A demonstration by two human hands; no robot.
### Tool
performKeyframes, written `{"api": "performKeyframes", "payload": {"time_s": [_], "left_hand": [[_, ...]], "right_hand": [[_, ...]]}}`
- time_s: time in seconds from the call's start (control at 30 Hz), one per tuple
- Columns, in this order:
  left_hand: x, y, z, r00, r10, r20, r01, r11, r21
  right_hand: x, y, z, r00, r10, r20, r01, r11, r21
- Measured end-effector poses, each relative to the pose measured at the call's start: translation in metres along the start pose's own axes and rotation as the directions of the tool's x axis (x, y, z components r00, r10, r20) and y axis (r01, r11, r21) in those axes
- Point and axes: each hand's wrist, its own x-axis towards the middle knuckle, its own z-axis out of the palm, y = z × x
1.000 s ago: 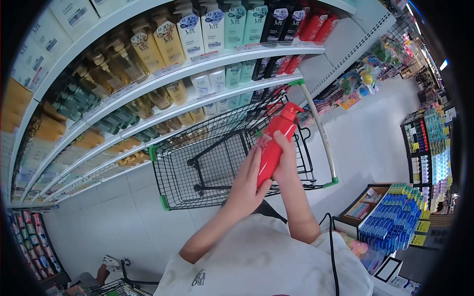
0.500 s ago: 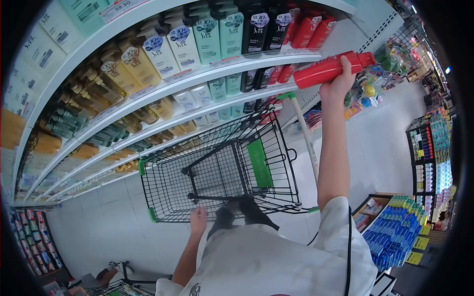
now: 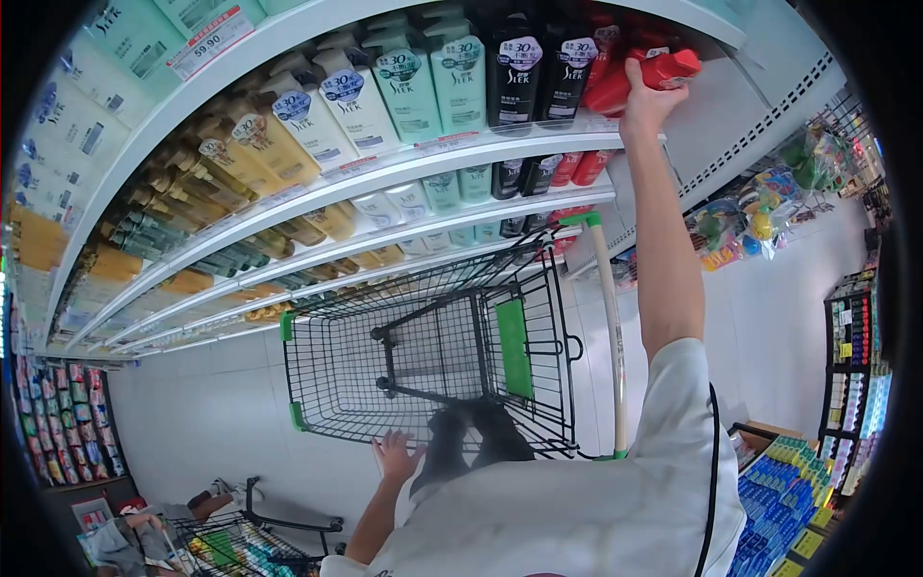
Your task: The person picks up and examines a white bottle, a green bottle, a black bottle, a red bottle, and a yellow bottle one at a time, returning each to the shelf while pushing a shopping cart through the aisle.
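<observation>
My right hand [image 3: 650, 108] is wrapped around a red shampoo bottle [image 3: 670, 69], its capped end pointing right. The bottle is tilted, at the right end of the upper shelf [image 3: 538, 144], and overlaps other red bottles [image 3: 603, 53] standing there. Black pump bottles [image 3: 514, 82] stand just left of them. Down by my legs, my left hand [image 3: 396, 456] is open with its fingers spread and holds nothing. It is close to the near side of a black wire shopping cart [image 3: 332, 375] with green corners.
The cart's handle [image 3: 611, 337] runs along its right side. Lower shelves hold more bottles. Bagged toys [image 3: 760, 221] hang beyond the shelf end. Blue boxes [image 3: 779, 500] are stacked at the lower right. Another person [image 3: 144, 539] and a second cart [image 3: 231, 539] are at the lower left.
My right hand has carried the red bottle from in front of the shelf edge up to the shelf's right end. My left hand's curled fingers have spread, and the view has shifted.
</observation>
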Motion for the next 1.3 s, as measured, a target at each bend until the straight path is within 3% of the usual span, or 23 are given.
{"api": "performKeyframes", "payload": {"time_s": [0.13, 0.27, 0.33, 0.37, 0.43, 0.57, 0.63, 0.87, 0.93, 1.03, 1.1, 1.17, 1.27, 1.3], "left_hand": [[0.005, -0.002, 0.002, 0.994, -0.031, 0.106, 0.034, 0.999, -0.032], [0.009, -0.005, 0.0, 0.982, -0.056, 0.179, 0.068, 0.996, -0.065], [0.01, -0.004, -0.002, 0.976, -0.072, 0.207, 0.089, 0.993, -0.074], [0.009, -0.003, -0.002, 0.976, -0.073, 0.205, 0.09, 0.993, -0.075], [0.009, -0.002, -0.001, 0.985, -0.074, 0.157, 0.083, 0.995, -0.053], [0.009, -0.006, -0.001, 0.977, -0.083, 0.194, 0.091, 0.995, -0.031], [0.01, -0.006, 0.0, 0.979, -0.075, 0.192, 0.081, 0.996, -0.026], [0.011, -0.002, -0.007, 0.971, -0.078, 0.227, 0.085, 0.996, -0.021], [0.011, -0.005, -0.005, 0.971, -0.074, 0.225, 0.079, 0.997, -0.014], [0.013, -0.007, -0.006, 0.966, -0.078, 0.246, 0.085, 0.996, -0.018], [0.014, -0.007, -0.007, 0.967, -0.08, 0.242, 0.086, 0.996, -0.016], [0.012, -0.005, -0.008, 0.967, -0.08, 0.241, 0.089, 0.996, -0.027], [0.013, -0.005, -0.011, 0.972, -0.063, 0.228, 0.071, 0.997, -0.028], [0.015, -0.007, -0.008, 0.98, -0.052, 0.193, 0.064, 0.996, -0.058]], "right_hand": [[-0.003, 0.023, 0.005, 0.998, -0.025, 0.064, 0.037, 0.979, -0.199], [-0.007, 0.04, 0.005, 0.995, 0.008, 0.097, 0.006, 0.99, -0.142], [-0.006, 0.054, 0.004, 0.985, -0.12, 0.125, 0.152, 0.947, -0.284], [-0.006, 0.06, 0.002, 0.985, -0.121, 0.126, 0.152, 0.948, -0.281], [-0.009, 0.062, 0.004, 0.981, -0.157, 0.115, 0.195, 0.831, -0.521], [-0.01, 0.053, 0.003, 0.98, -0.155, 0.125, 0.199, 0.78, -0.593], [-0.011, 0.048, 0.002, 0.983, -0.111, 0.15, 0.186, 0.639, -0.747], [-0.008, 0.053, -0.016, 0.934, -0.155, 0.322, 0.351, 0.574, -0.74], [-0.013, 0.047, -0.022, 0.952, -0.129, 0.277, 0.284, 0.707, -0.647], [-0.03, 0.014, -0.051, 0.952, -0.138, 0.274, 0.271, 0.799, -0.538], [-0.044, -0.016, -0.085, 0.943, -0.085, 0.322, 0.265, 0.777, -0.572], [-0.053, -0.019, -0.146, 0.905, 0.009, 0.425, 0.297, 0.702, -0.647], [-0.088, -0.048, -0.242, 0.834, 0.207, 0.511, 0.455, 0.267, -0.85], [-0.106, -0.061, -0.273, 0.809, 0.276, 0.519, 0.473, 0.22, -0.854]]}}
